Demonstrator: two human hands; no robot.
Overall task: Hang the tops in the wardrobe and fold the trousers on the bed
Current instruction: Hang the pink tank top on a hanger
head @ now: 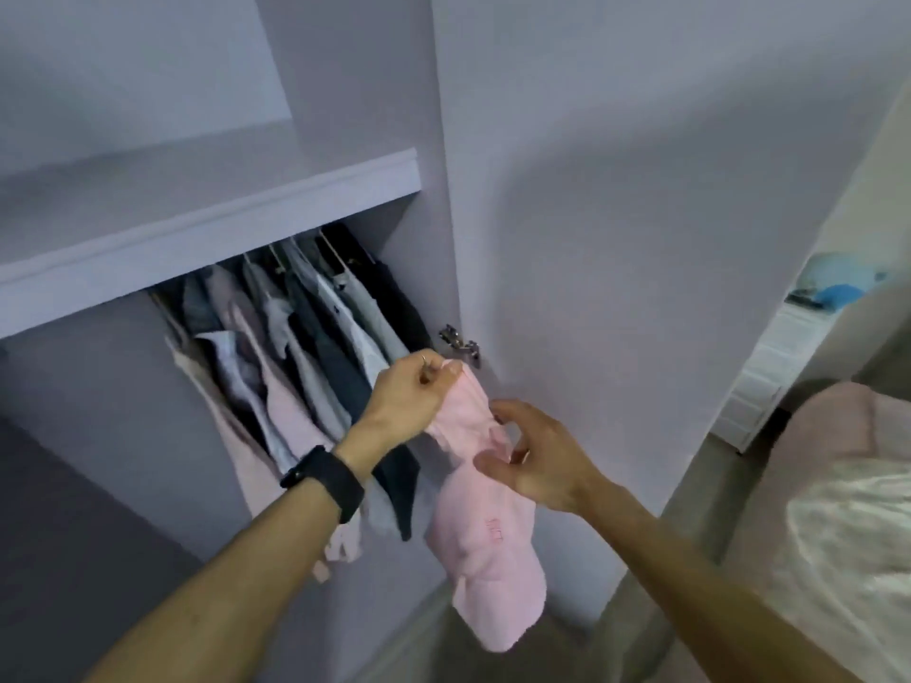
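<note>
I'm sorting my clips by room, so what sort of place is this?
Most likely a bedroom: an open wardrobe full of hanging clothes, a pink top held up at it, what looks like a bed on the right, and white drawers beyond.

Beyond lilac wardrobe door [641,189], white chest of drawers [769,372] against pale wall [882,189], blue items [833,288] on top; grey-beige floor [724,460] below, soft dim light throughout.

Hung clothes [305,347] fill the wardrobe [207,224] left; bed [848,534] lies right.
</note>
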